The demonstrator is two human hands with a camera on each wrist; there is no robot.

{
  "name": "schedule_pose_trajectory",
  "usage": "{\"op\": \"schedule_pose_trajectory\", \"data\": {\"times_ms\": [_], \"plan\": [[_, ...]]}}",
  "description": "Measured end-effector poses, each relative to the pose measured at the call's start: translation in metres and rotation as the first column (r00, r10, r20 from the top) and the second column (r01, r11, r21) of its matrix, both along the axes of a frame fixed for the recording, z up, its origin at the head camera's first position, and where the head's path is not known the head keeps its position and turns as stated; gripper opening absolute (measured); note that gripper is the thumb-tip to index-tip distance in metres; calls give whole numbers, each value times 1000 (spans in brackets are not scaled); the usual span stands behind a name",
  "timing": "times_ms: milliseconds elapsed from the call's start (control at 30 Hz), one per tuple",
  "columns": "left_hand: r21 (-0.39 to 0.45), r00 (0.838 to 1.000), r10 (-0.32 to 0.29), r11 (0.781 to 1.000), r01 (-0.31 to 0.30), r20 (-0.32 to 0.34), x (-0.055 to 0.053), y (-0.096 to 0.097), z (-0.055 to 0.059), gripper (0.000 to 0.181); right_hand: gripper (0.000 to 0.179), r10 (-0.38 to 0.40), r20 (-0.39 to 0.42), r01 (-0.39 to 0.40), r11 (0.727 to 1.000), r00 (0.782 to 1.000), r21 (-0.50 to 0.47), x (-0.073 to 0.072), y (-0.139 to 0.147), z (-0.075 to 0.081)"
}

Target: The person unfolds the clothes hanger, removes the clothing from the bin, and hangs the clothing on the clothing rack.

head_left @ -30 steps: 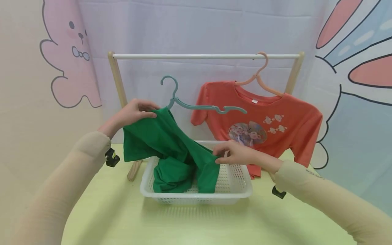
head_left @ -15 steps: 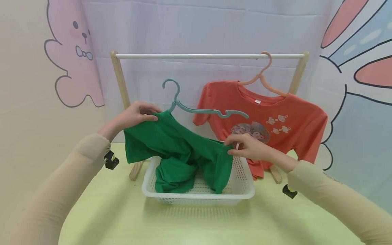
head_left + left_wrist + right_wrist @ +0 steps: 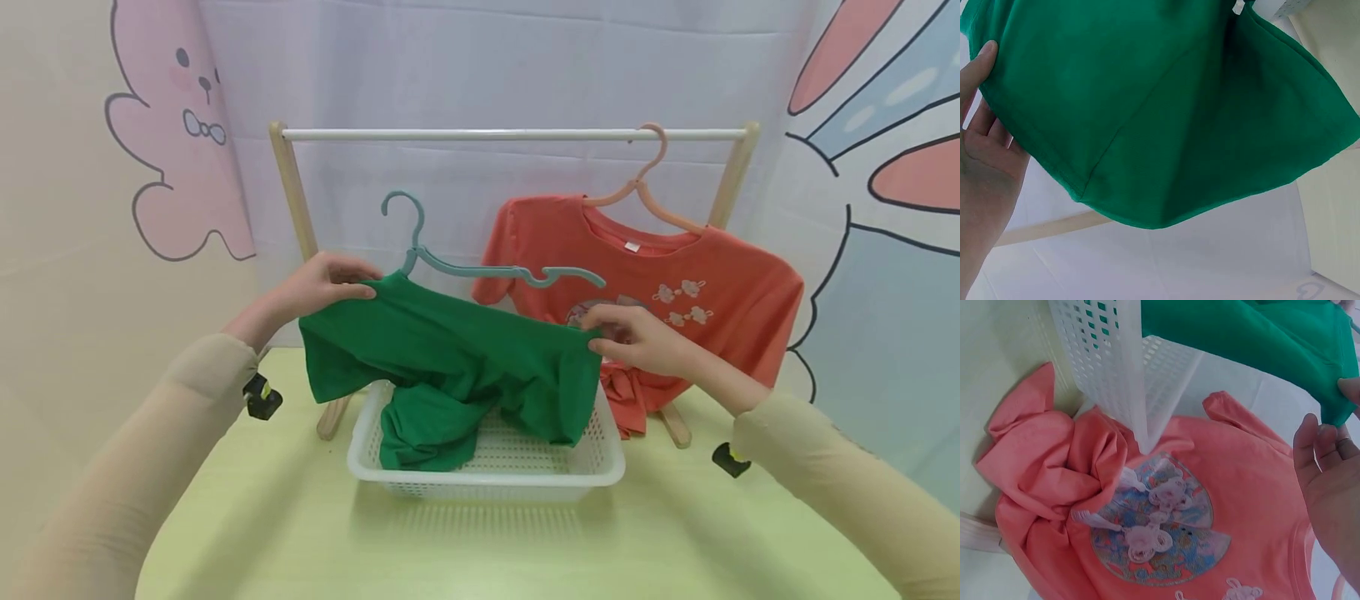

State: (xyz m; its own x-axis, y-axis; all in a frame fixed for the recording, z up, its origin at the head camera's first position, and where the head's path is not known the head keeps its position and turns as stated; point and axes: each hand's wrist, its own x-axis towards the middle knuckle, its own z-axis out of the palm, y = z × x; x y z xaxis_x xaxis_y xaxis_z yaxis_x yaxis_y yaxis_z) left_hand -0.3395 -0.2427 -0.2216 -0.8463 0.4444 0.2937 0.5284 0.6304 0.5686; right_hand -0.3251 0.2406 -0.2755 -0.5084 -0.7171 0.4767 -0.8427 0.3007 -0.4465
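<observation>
A green T-shirt (image 3: 450, 333) is stretched sideways between both hands, its lower part bunched in the white basket. My left hand (image 3: 330, 279) pinches it near the shoulder, thumb in front; the left wrist view shows that hand (image 3: 988, 150) at the cloth's edge. My right hand (image 3: 637, 337) pinches the opposite upper corner, and the right wrist view has the fingers (image 3: 1307, 447) at that corner. A teal hanger (image 3: 480, 271) rises above the shirt, its hook up and one arm outside the cloth. Its other arm goes down behind or inside the shirt near my left hand.
A white perforated basket (image 3: 487, 480) stands on the pale yellow table (image 3: 480, 550). Behind it is a rack with a white rail (image 3: 465, 134) and wooden legs. A coral T-shirt (image 3: 705, 308) hangs at the right on an orange hanger (image 3: 663, 218).
My right hand has moved right and up, drawing the green T-shirt's top edge out nearly straight. The left hand keeps its pinch, and the teal hanger has shifted slightly.
</observation>
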Motion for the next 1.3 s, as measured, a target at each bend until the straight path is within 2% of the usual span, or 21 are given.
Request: {"op": "schedule_pose_trajectory", "data": {"times_ms": [233, 467, 700, 933, 1100, 1300], "plan": [[-21, 999, -40, 999, 41, 20, 1, -5, -5, 30, 23, -39, -18, 38, 999, 999, -23, 3, 13, 6], [-16, 998, -38, 999, 39, 55, 1, -9, -9, 32, 19, -8, 14, 8, 998, 1000, -58, 7, 19, 9], [-24, 998, -46, 999, 47, 48, 0, -6, -8, 30, 18, 6, 58, -1, 997, 998, -72, 7, 25, 17], [-37, 995, -32, 999, 35, 93, 1, -2, -7, 32, 17, 80, 102, -73, 995, 992, -73, 7, 23, 23], [-61, 996, -34, 997, 39, 77, -1, 7, -8, 32, 16, 125, 113, -115, 989, 986, -88, 1, 16, 24], [-59, 998, -58, 996, 60, 33, -3, 20, -9, 32, 15, 128, 145, -117, 990, 981, -83, -4, 5, 27]]}}
